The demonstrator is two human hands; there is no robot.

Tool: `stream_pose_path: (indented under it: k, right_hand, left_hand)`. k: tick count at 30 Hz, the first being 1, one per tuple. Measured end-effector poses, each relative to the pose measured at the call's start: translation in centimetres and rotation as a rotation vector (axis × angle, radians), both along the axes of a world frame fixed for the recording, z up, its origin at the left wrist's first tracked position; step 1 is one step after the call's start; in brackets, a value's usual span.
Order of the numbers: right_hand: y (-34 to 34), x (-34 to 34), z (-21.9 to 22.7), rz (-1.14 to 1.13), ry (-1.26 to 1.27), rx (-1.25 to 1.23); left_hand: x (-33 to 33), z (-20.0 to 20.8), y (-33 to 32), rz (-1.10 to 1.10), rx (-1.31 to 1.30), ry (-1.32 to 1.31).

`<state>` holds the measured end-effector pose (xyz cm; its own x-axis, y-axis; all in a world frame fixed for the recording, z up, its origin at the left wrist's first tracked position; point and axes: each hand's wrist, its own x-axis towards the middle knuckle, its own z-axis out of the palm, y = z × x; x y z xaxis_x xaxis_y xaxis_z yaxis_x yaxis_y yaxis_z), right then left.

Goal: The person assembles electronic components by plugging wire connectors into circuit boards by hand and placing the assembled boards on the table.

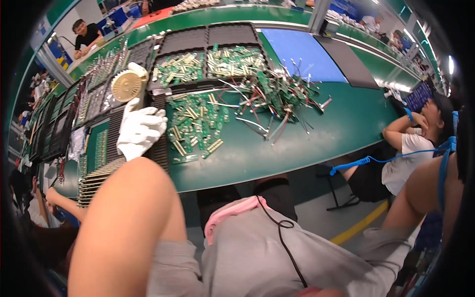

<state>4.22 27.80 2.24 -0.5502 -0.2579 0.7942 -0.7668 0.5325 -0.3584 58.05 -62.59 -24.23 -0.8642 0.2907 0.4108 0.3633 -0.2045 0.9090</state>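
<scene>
The left hand [142,131], in a white glove, lies over the dark slotted rack [161,154], with ribs showing on either side of the glove. It is about half open: the fingers bend loosely and the thumb stands apart from them. No object shows in its grip; whether the far side of the glove presses on a rib or covers something small, I cannot tell. The right hand is out of sight, its arm [420,195] leaving the view far to the right of the rack.

Loose green boards [198,119] lie just right of the rack, overlapping in a flat spread. Farther right of it is a tangled heap of wired boards [279,94]. A black tray [208,42] with more boards sits beyond the rack, and a round gold grille [127,85] stands at its far end. All this is on the green desk [316,136].

For handling at the rack, a light touch seems best: fingertips on board edges, one board at a time, each kept in line with its slot. Overlapping boards are better parted before lifting, since they could scrape each other. A steadying second hand would probably help.
</scene>
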Motion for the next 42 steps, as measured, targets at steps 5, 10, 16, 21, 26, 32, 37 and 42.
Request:
stream_pose_path:
  k: [5,10,16,21,26,32,37,42]
  right_hand:
    - [0.3,3.0,0.8,-0.051,-0.116,0.044]
    - [2.5,4.1,1.4,-0.103,-0.151,0.078]
    - [4.1,5.5,0.0,-0.209,-0.163,0.045]
    - [5.0,4.4,0.0,-0.225,-0.126,0.055]
    - [4.1,1.9,0.9,-0.137,-0.066,0.074]
    - [2.4,-7.0,1.3,0.043,0.142,0.091]
    - [2.9,-8.7,-1.3,0.028,0.186,0.018]
    - [2.1,-9.0,-6.0,-0.054,0.16,-0.108]
  left_hand:
    - [2.0,16.4,-7.7,0.07,-0.008,-0.143]
    - [-0.4,17.4,-8.9,0.136,-0.034,-0.207]
    - [-11.9,20.4,-14.4,0.171,-0.144,-0.237]
    - [-25.0,18.9,-20.1,0.274,-0.188,-0.225]
    - [-23.6,18.4,-22.1,0.48,-0.207,-0.212]
    - [-8.5,6.1,-14.2,0.818,-0.169,-0.088]
    - [3.1,5.5,-3.5,0.933,-0.265,-0.054]
    - [7.4,12.0,0.7,0.968,-0.44,-0.036]
